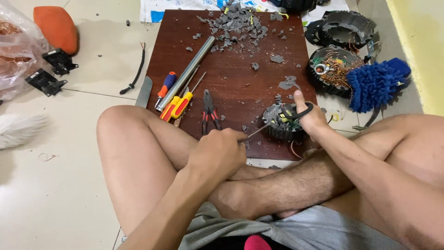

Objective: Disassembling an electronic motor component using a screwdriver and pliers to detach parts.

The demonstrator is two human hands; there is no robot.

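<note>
The left hand [217,153] is closed tight around the handle of a thin metal-shafted tool [257,132], whose tip reaches into the small round black motor part with coloured wiring inside [281,121]. The right hand [309,116] clamps that part from its far side, thumb pointing up and fingers wrapped over the rim, pinning it near the front right corner of the dark reddish-brown wooden board [240,69] that lies on the floor.

Judging by how things lie, the stripping is well under way but not finished. A heap of grey broken casing fragments [240,23] covers the far end of the board, and off its right edge a round black housing full of loose copper wire [330,69] sits beside an empty black ring housing [344,28]. The part in hand keeps its wiring and innards (how much has come loose inside it cannot be made out).

To the left on the board lie a long steel tube [185,74], a yellow-and-red screwdriver [178,106], a blue-and-orange screwdriver [165,85] and red-handled pliers [209,113]. The floor is pale glossy tile [60,185], with a blue shaggy mitt [377,83] at right, an orange cushion-like thing [58,28] and a clear plastic bag [16,51] at left.
</note>
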